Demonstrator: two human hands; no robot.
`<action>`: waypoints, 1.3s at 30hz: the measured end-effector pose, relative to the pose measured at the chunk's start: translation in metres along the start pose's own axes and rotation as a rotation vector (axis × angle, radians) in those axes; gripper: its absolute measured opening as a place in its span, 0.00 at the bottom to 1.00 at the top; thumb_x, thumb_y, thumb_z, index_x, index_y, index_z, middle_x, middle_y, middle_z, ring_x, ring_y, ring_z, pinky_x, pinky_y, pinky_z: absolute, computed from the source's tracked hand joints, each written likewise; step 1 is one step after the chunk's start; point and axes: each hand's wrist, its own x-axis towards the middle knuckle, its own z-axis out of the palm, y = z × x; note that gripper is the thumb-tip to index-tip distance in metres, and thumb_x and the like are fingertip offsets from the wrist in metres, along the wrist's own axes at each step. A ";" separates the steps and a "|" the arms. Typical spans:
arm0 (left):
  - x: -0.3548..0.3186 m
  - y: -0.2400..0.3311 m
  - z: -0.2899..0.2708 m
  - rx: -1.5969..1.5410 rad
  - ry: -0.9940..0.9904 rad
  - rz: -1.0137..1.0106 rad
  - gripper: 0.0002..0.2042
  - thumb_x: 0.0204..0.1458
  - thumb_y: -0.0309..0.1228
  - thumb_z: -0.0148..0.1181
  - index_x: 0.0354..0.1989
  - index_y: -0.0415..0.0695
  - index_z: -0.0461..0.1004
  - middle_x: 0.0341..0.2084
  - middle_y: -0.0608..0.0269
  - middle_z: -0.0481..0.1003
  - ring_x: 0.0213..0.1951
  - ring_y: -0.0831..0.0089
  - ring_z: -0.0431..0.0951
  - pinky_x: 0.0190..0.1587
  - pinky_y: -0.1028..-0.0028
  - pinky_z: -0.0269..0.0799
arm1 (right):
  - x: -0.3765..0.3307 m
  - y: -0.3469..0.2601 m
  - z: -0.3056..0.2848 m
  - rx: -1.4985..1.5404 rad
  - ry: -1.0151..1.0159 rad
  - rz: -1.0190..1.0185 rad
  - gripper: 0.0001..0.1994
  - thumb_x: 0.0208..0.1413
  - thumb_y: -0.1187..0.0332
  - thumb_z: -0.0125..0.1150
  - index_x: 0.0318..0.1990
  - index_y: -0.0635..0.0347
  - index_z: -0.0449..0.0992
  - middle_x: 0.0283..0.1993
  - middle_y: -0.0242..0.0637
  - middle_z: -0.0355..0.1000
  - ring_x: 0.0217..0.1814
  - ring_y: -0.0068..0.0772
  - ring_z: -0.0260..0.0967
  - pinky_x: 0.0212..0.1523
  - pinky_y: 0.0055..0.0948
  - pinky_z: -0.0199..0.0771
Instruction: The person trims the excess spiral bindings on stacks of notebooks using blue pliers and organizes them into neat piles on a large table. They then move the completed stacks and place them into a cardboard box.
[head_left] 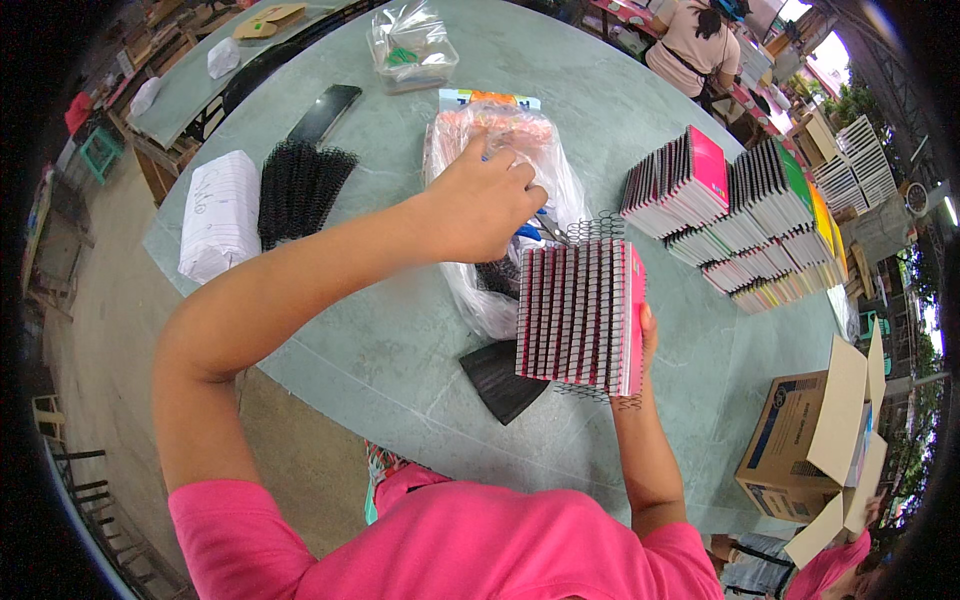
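Observation:
My right hand (646,338) holds a stack of pink-covered spiral notebooks (578,312) upright on edge over the grey-green table (380,350), mostly hidden behind it. My left hand (485,205) reaches across above the stack, its fingers closed at a clear plastic bag (500,160) of pinkish contents; what it grips I cannot make out. Loose black wire spirals (590,228) stick out just above the stack. Beneath the stack lies a dark wedge-shaped sheet (500,382).
A bundle of black binding coils (298,185) and a white wrapped pack (218,212) lie at left. Rows of finished notebooks (740,215) stand at right. An open cardboard box (815,440) sits lower right. Another person (695,45) works at the far side.

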 end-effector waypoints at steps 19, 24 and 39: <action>0.006 0.004 -0.009 -0.058 -0.067 -0.025 0.21 0.33 0.29 0.59 0.41 0.45 0.69 0.37 0.58 0.70 0.44 0.62 0.67 0.48 0.63 0.58 | 0.003 0.005 -0.006 0.094 -0.037 0.018 0.31 0.46 0.51 0.54 0.52 0.66 0.61 0.46 0.44 0.68 0.44 0.36 0.69 0.46 0.35 0.70; 0.007 0.009 -0.011 -0.089 -0.073 -0.018 0.21 0.32 0.29 0.60 0.41 0.45 0.69 0.37 0.59 0.69 0.44 0.63 0.67 0.49 0.63 0.58 | 0.003 0.006 -0.010 0.112 -0.024 0.010 0.31 0.45 0.51 0.55 0.51 0.66 0.62 0.45 0.43 0.69 0.43 0.36 0.69 0.45 0.35 0.71; 0.000 0.001 0.008 -0.300 -0.263 -0.125 0.14 0.34 0.29 0.59 0.32 0.42 0.70 0.28 0.54 0.72 0.38 0.59 0.72 0.39 0.64 0.67 | -0.001 0.009 -0.002 0.037 0.042 0.065 0.31 0.46 0.51 0.54 0.51 0.66 0.62 0.45 0.44 0.69 0.44 0.36 0.69 0.46 0.34 0.70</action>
